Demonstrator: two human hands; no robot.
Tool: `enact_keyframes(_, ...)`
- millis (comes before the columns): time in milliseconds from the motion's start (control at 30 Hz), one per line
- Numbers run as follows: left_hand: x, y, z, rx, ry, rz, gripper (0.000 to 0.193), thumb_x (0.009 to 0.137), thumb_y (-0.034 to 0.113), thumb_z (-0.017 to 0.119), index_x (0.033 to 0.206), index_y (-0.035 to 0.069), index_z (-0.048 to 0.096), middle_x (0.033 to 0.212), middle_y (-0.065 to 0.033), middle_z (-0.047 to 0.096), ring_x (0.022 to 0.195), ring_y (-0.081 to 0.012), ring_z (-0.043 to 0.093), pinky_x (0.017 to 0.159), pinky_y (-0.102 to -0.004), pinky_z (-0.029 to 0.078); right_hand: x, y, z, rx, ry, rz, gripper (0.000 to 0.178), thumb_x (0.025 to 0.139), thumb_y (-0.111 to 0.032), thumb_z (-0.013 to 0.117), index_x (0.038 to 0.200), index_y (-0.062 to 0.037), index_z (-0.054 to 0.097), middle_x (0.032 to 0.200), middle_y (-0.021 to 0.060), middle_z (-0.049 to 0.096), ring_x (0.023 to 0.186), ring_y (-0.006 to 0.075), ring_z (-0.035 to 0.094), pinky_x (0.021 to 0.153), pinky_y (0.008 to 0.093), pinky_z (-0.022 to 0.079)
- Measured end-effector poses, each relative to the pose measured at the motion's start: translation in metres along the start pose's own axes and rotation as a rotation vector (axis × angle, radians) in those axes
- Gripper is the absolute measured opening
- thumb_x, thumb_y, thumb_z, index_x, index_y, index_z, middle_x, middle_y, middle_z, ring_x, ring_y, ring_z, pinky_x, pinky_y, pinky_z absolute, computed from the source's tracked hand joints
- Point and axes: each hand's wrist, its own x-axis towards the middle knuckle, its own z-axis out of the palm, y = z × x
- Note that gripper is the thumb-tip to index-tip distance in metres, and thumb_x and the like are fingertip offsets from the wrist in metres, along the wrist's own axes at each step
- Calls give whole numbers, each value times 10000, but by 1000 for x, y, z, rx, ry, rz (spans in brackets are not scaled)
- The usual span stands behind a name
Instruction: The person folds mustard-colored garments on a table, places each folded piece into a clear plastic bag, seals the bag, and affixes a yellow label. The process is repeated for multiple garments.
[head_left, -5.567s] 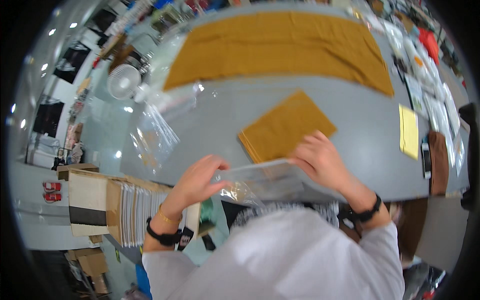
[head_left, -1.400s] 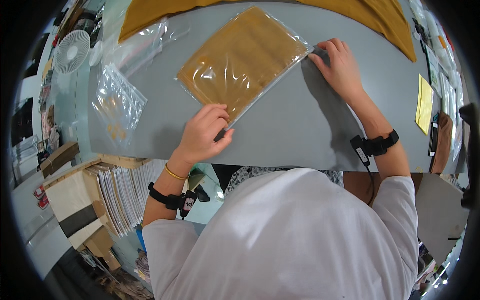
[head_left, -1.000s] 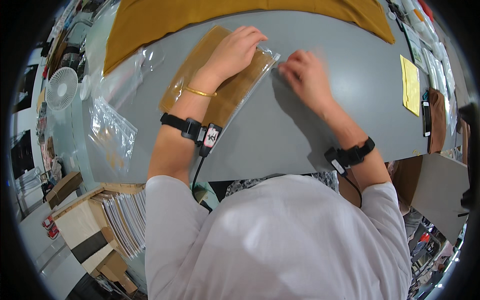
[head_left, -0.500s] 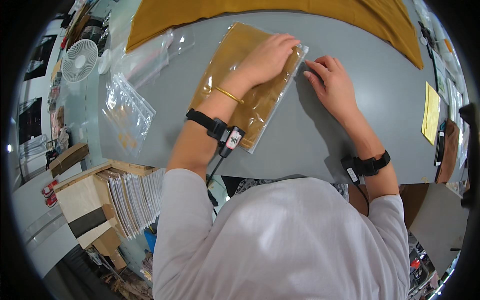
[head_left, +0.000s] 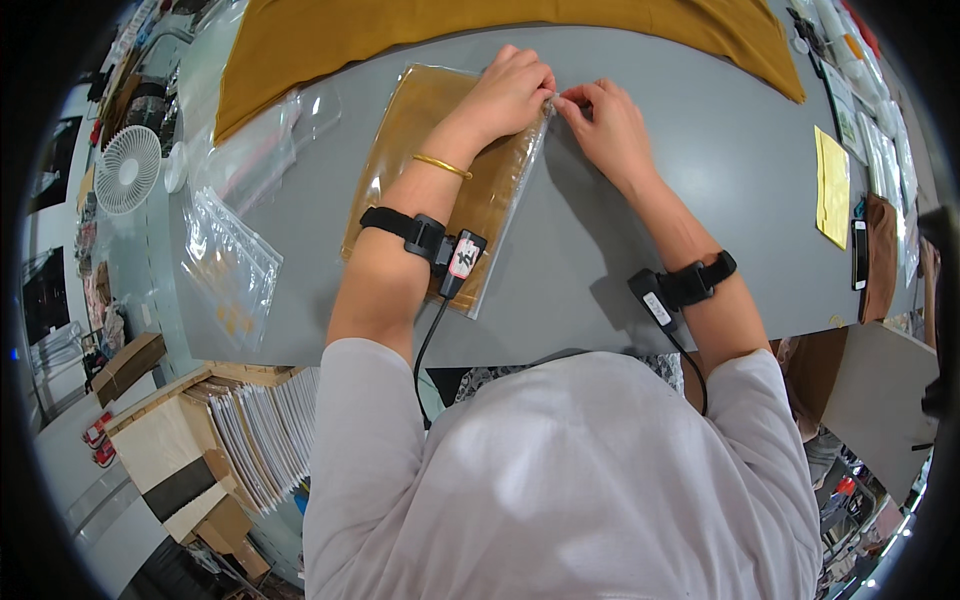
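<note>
a glossy clear bag (head_left: 497,200) of folded mustard cloth (head_left: 425,110) lies flat on the smooth grey table (head_left: 740,150), its far right corner pinched between the fingertips of the left hand (head_left: 508,98) and the right hand (head_left: 607,130). from that grip it runs leftward and back toward the body, its long axis slanting; the left hand is nearer, over the plastic, the right outside its straight edge. left of the grip are crinkled pouches (head_left: 235,270) and a round white fan (head_left: 128,170); beyond, a soft mustard sheet (head_left: 500,12); rightward, yellow paper (head_left: 832,190) and a slim phone (head_left: 859,255).
</note>
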Motion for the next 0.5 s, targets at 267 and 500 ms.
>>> enact_keyframes(267, -5, 0, 24, -37, 310, -79, 84, 936, 124, 644, 962, 56, 685, 1057, -105, 659, 1091, -358, 559, 979, -450, 489, 15, -5, 16, -50, -205, 93, 245, 900, -332, 734, 873, -95, 795, 1071, 126, 672, 1077, 351, 595, 905, 504, 448)
enact_keyframes(500, 4, 8, 23, 74, 399, -186, 170, 910, 159, 612, 960, 51, 733, 1050, -180, 678, 1082, -380, 592, 973, -495, 500, -129, -50, -20, 72, -523, -225, 156, 776, -146, 776, 760, -47, 657, 950, 121, 575, 952, 354, 549, 795, 465, 439)
